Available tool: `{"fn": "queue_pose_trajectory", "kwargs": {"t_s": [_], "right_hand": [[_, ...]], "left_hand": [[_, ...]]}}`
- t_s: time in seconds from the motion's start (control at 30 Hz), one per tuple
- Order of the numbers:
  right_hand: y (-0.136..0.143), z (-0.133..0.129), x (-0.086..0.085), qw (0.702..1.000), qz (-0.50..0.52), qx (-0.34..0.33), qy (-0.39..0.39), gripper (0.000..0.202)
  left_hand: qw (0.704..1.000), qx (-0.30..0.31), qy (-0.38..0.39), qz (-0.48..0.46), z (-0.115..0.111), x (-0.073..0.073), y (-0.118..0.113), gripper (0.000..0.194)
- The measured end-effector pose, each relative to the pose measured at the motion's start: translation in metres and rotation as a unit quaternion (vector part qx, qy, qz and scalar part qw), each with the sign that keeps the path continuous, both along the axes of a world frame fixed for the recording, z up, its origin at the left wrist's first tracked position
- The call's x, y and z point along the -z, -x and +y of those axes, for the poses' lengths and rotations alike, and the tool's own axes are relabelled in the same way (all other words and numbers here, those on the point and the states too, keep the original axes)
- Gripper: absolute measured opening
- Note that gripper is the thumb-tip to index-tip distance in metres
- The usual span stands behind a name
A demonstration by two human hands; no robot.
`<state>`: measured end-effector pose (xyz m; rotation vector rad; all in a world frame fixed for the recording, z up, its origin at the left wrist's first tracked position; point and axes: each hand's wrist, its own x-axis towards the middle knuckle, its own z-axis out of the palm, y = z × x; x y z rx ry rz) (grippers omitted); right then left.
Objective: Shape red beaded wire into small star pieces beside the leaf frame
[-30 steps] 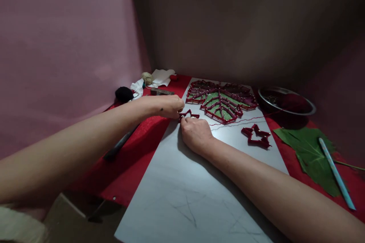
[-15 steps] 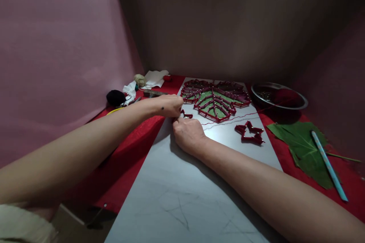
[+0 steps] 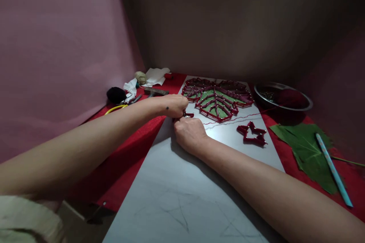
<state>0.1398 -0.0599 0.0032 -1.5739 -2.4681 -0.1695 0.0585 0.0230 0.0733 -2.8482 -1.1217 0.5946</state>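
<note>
Both hands in close together at the far left edge of the white board [image 3: 159, 182], and at the clock's centre, right between them, sits a half-hidden red star [image 3: 188, 114], just one dark red point peeking out! The left hand [image 3: 175, 105] is over the top, fingers curled in; the right hand [image 3: 190, 133] is low on the board just below it, fingers bent too. What either grip pinches cannot be told, because the knuckles block the view.

Out toward two o'clock runs the red thread [image 3: 242, 116], slanting across the board from the metal bowl [image 3: 310, 103], where a dark red yarn ball [image 3: 291, 98] rests. Near the hands at one o'clock, the big leaf design [image 3: 218, 100], nails and red strands over green! At three, a red-wrapped star [image 3: 252, 134]; beyond it, off the board toward four, a green leaf [image 3: 305, 155] with a blue pen [image 3: 335, 171] lying across it.

Crowded over at ten on the red-covered bench [image 3: 145, 133]: a hammer [image 3: 156, 91], a black ball [image 3: 116, 95], beige twine [image 3: 140, 78] and a yellow handle [image 3: 115, 109], the left forearm cutting in front of it. Down at six, pencilled lines [image 3: 178, 212] mark the board.
</note>
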Motion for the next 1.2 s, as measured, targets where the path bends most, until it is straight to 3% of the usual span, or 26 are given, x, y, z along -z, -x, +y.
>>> {"fn": "queue_pose_trajectory", "kwargs": {"t_s": [0.1,0.2,0.3,0.43,0.53,0.7,0.97,1.07,1.2], "right_hand": [[0.0,-0.001,0.001,1.0,-0.003,0.002,0.0,0.029],[0.0,-0.002,0.001,1.0,-0.006,0.015,0.003,0.028],[0.0,-0.003,0.001,0.999,0.007,0.038,0.0,0.028],[0.0,-0.004,0.0,0.996,0.047,0.076,0.004,0.027],[0.0,-0.006,-0.001,0.992,0.071,0.103,0.0,0.029],[0.004,-0.009,-0.004,0.985,0.089,0.146,-0.006,0.035],[0.001,-0.011,-0.02,0.983,0.005,0.183,-0.013,0.025],[0.002,-0.01,-0.025,0.984,0.055,0.168,-0.006,0.024],[0.009,-0.003,-0.027,0.961,0.236,0.131,0.062,0.023]], "left_hand": [[0.993,-0.031,-0.019,-0.108,0.0,-0.005,0.017,0.027],[0.968,-0.088,-0.042,-0.232,-0.007,-0.001,0.045,0.025],[0.949,-0.111,0.063,-0.288,-0.019,0.017,0.069,0.023],[0.919,-0.102,0.09,-0.371,-0.029,0.044,0.079,0.022],[0.911,-0.101,0.065,-0.394,-0.032,0.053,0.077,0.021],[0.91,-0.087,0.038,-0.404,-0.036,0.055,0.075,0.021],[0.9,-0.076,0.071,-0.423,-0.028,0.061,0.082,0.024],[0.901,-0.078,0.104,-0.414,-0.025,0.061,0.084,0.027],[0.894,-0.063,0.13,-0.424,-0.022,0.063,0.087,0.03]]}}
